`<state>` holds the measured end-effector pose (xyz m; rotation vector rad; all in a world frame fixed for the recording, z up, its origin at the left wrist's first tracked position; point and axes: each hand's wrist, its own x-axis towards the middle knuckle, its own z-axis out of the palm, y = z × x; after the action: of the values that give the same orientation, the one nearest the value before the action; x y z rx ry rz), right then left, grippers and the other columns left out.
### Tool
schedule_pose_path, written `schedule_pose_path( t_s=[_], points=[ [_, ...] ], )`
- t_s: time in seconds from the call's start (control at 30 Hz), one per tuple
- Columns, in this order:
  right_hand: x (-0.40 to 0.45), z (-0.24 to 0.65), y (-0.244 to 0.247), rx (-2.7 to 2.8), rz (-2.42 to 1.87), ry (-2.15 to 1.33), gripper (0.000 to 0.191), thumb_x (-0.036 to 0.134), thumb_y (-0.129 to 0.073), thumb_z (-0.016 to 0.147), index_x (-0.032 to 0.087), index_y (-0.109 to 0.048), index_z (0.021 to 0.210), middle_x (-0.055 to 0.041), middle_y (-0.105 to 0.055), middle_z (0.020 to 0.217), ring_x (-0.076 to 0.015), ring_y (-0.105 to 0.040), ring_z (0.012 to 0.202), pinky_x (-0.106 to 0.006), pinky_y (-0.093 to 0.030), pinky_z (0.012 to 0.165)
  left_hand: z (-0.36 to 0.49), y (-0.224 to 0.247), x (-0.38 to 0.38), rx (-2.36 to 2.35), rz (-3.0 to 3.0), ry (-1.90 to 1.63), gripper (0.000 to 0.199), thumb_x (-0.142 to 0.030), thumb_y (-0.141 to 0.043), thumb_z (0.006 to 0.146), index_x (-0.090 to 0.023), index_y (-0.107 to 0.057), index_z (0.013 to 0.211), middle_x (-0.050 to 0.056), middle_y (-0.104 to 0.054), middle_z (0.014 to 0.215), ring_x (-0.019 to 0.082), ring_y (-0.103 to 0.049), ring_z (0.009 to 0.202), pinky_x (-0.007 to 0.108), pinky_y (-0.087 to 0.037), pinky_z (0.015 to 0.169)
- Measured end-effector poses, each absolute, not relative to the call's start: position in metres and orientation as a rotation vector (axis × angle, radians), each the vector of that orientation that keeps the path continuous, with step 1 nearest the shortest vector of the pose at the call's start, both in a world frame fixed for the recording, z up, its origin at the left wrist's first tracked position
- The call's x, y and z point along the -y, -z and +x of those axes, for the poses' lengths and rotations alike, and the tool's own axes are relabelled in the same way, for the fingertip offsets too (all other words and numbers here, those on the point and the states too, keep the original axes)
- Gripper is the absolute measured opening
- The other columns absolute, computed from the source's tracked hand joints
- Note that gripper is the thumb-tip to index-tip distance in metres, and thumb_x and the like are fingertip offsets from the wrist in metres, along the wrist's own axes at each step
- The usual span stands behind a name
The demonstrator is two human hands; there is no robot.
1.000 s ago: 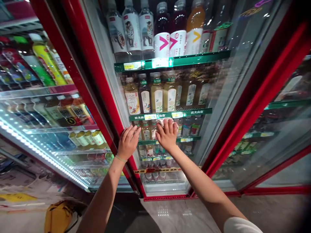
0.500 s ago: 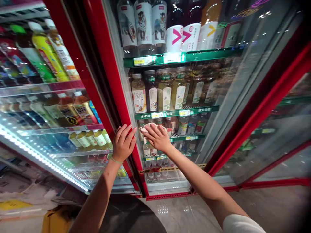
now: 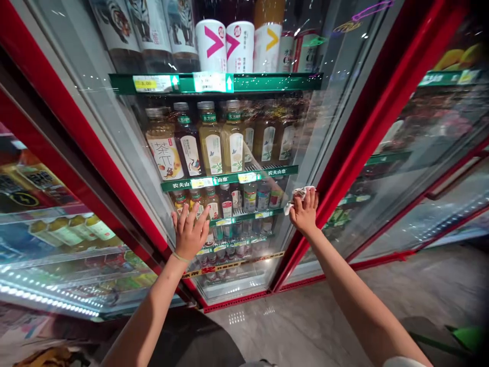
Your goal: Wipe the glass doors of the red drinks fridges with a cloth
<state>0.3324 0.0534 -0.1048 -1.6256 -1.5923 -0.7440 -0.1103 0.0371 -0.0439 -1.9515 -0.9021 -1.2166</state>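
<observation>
A crumpled white cloth [image 3: 289,207] is pressed under my right hand [image 3: 304,213] at the right side of the glass door [image 3: 317,122], beside its red frame. Cloth shows above and to the left of the fingers. My left hand [image 3: 191,233] holds nothing; its fingers are spread over the lower left part of the same door, in front of the small bottles [image 3: 214,204]. Whether its fingertips touch the glass I cannot tell. Behind the glass, tea bottles [image 3: 211,148] stand on a green-edged shelf [image 3: 309,81] unit.
Red door frames [image 3: 367,97] rise on both sides, with another drinks cooler [image 3: 64,229] at the left and more glass doors [image 3: 405,188] at the right. Below lies a shiny grey floor [image 3: 263,326]. Something green [image 3: 469,336] is at the lower right edge.
My right hand has moved the cloth rightward across the glass to the right frame. My left hand has shifted from the left red frame to over the glass. The view has turned right.
</observation>
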Motion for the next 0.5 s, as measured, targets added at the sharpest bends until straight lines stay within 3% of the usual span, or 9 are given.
schedule_pose_path(
  t_s=[0.13,0.2,0.33,0.43,0.5],
  points=[
    [-0.057,0.297,0.115,1.392,-1.582,0.720,0.071,0.031,-0.043,0.090,0.019,-0.034,0.160,-0.0146,-0.002,0.174,-0.0386,0.004,0.161,-0.074,-0.016,0.121,-0.121,0.051,-0.032,0.972,-1.967,1.195,0.060,-0.021,-0.062,0.094,-0.033,-0.050,0.152,0.009,-0.052,0.156,0.032,-0.035,0.154,0.060,-0.019,0.130],
    [-0.059,0.258,0.120,1.335,-1.559,0.715,0.077,0.030,-0.043,0.091,0.018,-0.023,0.164,-0.0146,0.005,0.175,-0.0406,0.007,0.160,-0.076,-0.016,0.120,-0.132,0.051,-0.027,0.990,-1.994,1.152,0.061,-0.020,-0.061,0.095,-0.032,-0.048,0.153,0.009,-0.053,0.156,0.031,-0.037,0.153,0.057,-0.023,0.129],
    [-0.061,0.166,0.130,1.480,-1.354,0.810,0.066,0.035,-0.055,0.091,0.024,-0.045,0.155,-0.0096,-0.002,0.176,-0.0395,0.004,0.161,-0.072,-0.014,0.123,-0.158,0.049,-0.016,0.995,-2.038,1.107,0.064,-0.016,-0.057,0.097,-0.030,-0.043,0.157,0.011,-0.055,0.154,0.030,-0.041,0.151,0.053,-0.033,0.126],
    [-0.059,0.095,0.139,1.615,-1.156,0.874,0.049,0.039,-0.063,0.091,0.030,-0.062,0.139,-0.0061,-0.024,0.173,-0.0334,-0.002,0.162,-0.065,-0.011,0.127,-0.180,0.047,-0.006,0.990,-2.030,1.109,0.066,-0.012,-0.054,0.097,-0.028,-0.039,0.159,0.013,-0.056,0.151,0.029,-0.042,0.150,0.051,-0.040,0.122],
    [-0.055,0.048,0.145,1.758,-1.132,0.790,0.044,0.039,-0.062,0.093,0.033,-0.064,0.137,-0.0041,-0.042,0.165,-0.0296,-0.008,0.162,-0.062,-0.009,0.129,-0.197,0.046,0.001,0.996,-2.021,1.102,0.067,-0.009,-0.053,0.097,-0.026,-0.038,0.160,0.014,-0.057,0.149,0.029,-0.042,0.150,0.050,-0.042,0.122]
  ],
)
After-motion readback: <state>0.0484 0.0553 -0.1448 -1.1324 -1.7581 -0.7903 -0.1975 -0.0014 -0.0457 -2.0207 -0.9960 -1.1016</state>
